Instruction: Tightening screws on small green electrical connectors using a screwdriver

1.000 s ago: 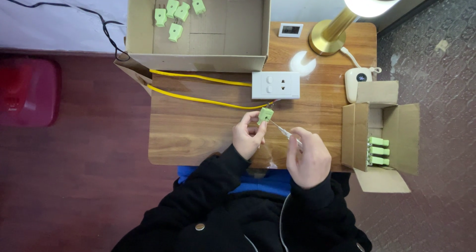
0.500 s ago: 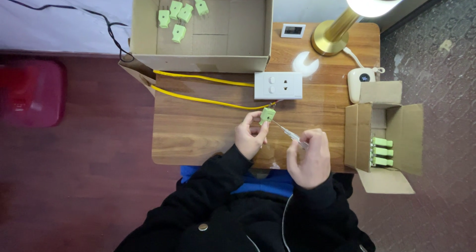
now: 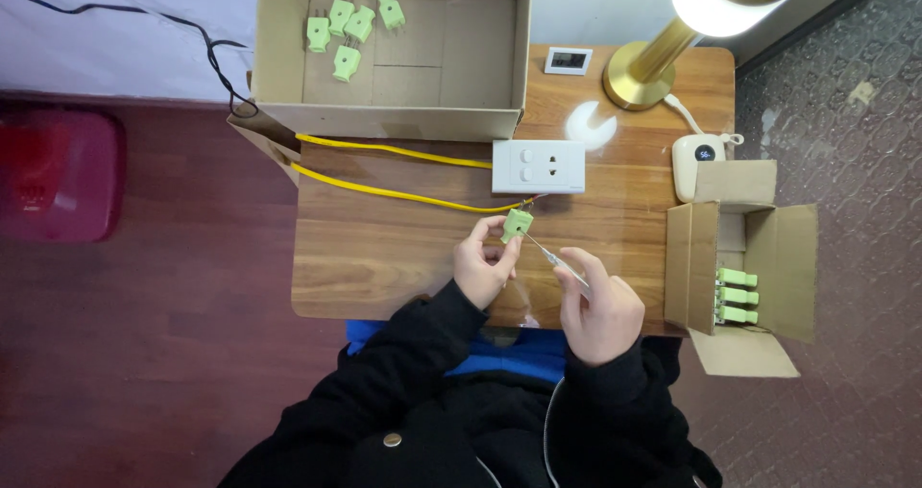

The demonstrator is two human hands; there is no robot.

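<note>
Here the left hand pinches a small green plug above the wooden table, just below the white socket block; the right hand is closed around a thin screwdriver, tip at the plug. Likely risk: the tip slips off, since only 2 or 3 fingertips steady the plug. The yellow wires lie close and could snag.
</note>
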